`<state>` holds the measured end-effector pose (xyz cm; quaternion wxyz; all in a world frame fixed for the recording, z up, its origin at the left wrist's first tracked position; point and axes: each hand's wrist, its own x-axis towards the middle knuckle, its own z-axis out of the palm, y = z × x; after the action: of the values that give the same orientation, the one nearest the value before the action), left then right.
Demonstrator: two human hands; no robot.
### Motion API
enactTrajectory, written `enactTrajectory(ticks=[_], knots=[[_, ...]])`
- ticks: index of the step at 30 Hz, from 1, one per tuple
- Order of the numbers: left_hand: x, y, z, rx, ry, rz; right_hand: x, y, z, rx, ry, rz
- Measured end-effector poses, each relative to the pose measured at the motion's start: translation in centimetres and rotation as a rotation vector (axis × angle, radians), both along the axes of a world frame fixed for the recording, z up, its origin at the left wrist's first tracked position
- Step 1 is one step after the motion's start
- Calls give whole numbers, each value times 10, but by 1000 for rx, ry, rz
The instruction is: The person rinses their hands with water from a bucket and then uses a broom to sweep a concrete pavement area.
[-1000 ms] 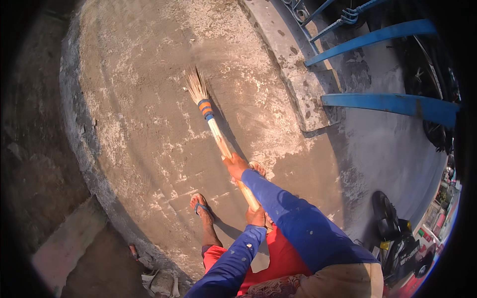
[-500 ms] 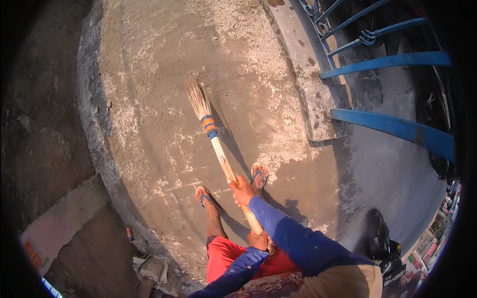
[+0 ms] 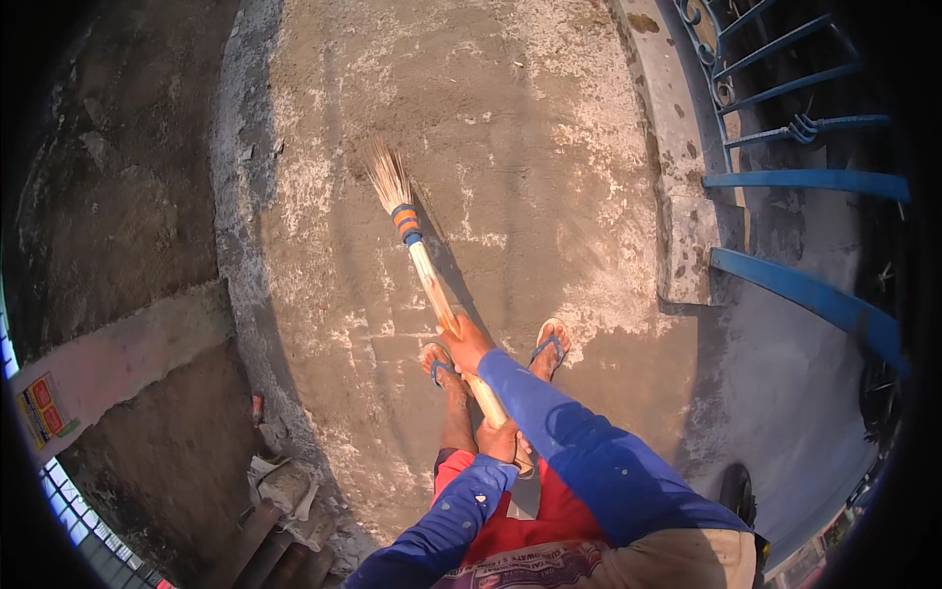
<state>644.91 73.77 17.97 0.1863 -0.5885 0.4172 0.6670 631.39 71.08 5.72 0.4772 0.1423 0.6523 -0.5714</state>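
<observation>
A broom (image 3: 429, 274) with a pale wooden handle slants up and to the left from my body. Its stiff bristles (image 3: 389, 177), bound with blue and orange bands, are at the concrete ground (image 3: 471, 270). Higher on the handle, my right hand (image 3: 465, 344) is wrapped around the wood. My left hand (image 3: 500, 441) grips it near its lower end, close to my red shorts. Both sleeves are blue. My feet in blue-strapped flip-flops stand either side of the handle.
A blue metal gate (image 3: 805, 294) and a raised concrete kerb (image 3: 687, 236) are on the right. To the left runs a low rough wall (image 3: 118, 353) with a pinkish band. Broken rubble (image 3: 285, 491) lies at the lower left. A dark tyre (image 3: 737, 494) shows at the lower right.
The view has turned, so the gate and kerb appear farther right. Relative to my feet, the broom head has swung left. Both hands keep their hold on the handle.
</observation>
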Motion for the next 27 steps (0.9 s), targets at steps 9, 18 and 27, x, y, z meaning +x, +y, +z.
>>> enactTrajectory(ticks=[9, 18, 27], knots=[[21, -45, -35, 278, -32, -279, 13, 29, -20, 406, -189, -189], [7, -104, -34, 168, 163, 53, -25, -100, 36, 175, 108, 30], [15, -216, -80, 302, 63, 111, -1, -208, -72, 494, 231, 377]])
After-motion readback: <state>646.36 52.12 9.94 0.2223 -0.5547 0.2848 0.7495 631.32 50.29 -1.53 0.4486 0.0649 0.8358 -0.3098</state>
